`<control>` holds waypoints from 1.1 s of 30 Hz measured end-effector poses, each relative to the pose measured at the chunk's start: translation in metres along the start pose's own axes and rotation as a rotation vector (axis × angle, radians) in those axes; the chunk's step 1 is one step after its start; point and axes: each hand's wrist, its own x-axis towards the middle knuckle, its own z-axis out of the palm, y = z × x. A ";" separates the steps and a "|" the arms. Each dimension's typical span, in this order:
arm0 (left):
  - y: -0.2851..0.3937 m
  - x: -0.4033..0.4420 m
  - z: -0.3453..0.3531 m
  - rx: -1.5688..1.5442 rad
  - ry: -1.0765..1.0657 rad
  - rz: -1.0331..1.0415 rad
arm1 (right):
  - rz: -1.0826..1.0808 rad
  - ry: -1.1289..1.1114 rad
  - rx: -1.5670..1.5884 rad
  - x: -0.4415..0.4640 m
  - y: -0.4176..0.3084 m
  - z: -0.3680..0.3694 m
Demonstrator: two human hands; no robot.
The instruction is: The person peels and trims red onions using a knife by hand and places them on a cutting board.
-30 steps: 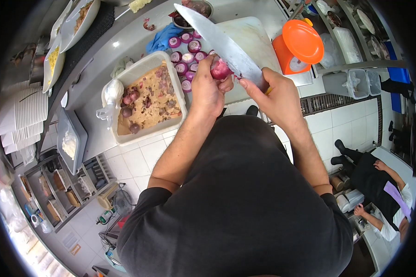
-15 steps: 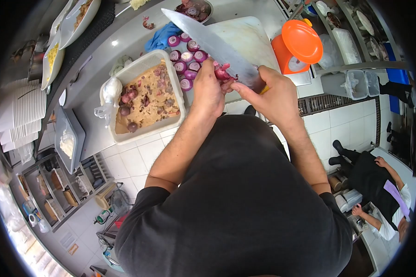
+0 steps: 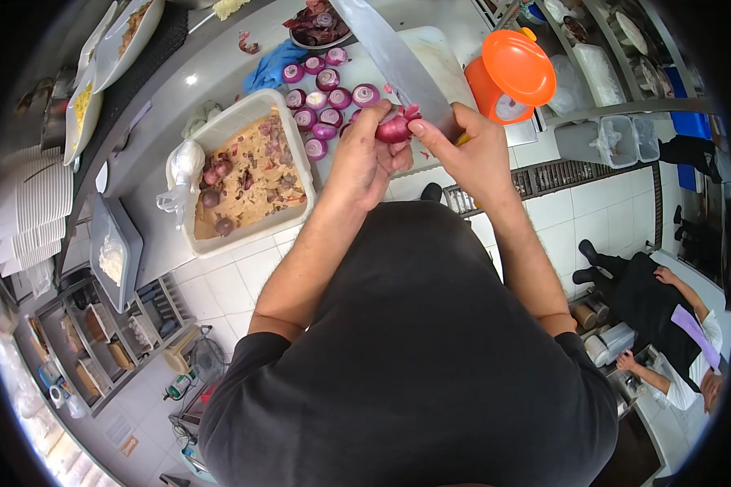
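In my left hand [image 3: 364,166] is a red onion [image 3: 395,127], its skin partly pulled loose at the end toward the blade. My right hand [image 3: 473,154] grips a large knife [image 3: 394,61] by its yellow handle, blade pointing up and to the left, while the thumb presses against the onion. Beneath them lies a white cutting board [image 3: 434,61]. Several peeled red onions [image 3: 327,79] with trimmed ends stand on the board's left part and beside it. A metal bowl [image 3: 323,39] at the top holds onion skins.
A white basket [image 3: 278,101] on the left holds a few unpeeled onions and loose skins, with a tied plastic bag [image 3: 188,162] at its edge. A blue cloth [image 3: 274,66] lies beside the onions. An orange kitchen scale [image 3: 499,89] stands right. Another person [image 3: 654,312] is at lower right.
The onion in my left hand now shows more of its smooth surface, with loose skin pulled toward the blade. The view has shifted slightly. The knife remains in my right hand.
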 end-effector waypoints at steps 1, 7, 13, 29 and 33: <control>0.000 0.000 0.000 -0.023 -0.023 -0.022 | 0.010 -0.007 0.065 -0.001 0.004 0.003; -0.003 0.001 0.002 -0.017 0.012 -0.006 | 0.101 -0.096 0.275 -0.006 0.006 0.005; 0.002 0.000 -0.001 -0.078 -0.041 -0.055 | 0.175 -0.159 0.418 -0.011 -0.011 -0.009; 0.004 -0.006 -0.004 -0.230 -0.136 -0.098 | 0.138 -0.182 0.135 -0.012 0.002 -0.009; 0.005 -0.008 0.005 -0.197 -0.067 -0.071 | 0.109 -0.150 0.077 -0.015 -0.005 -0.007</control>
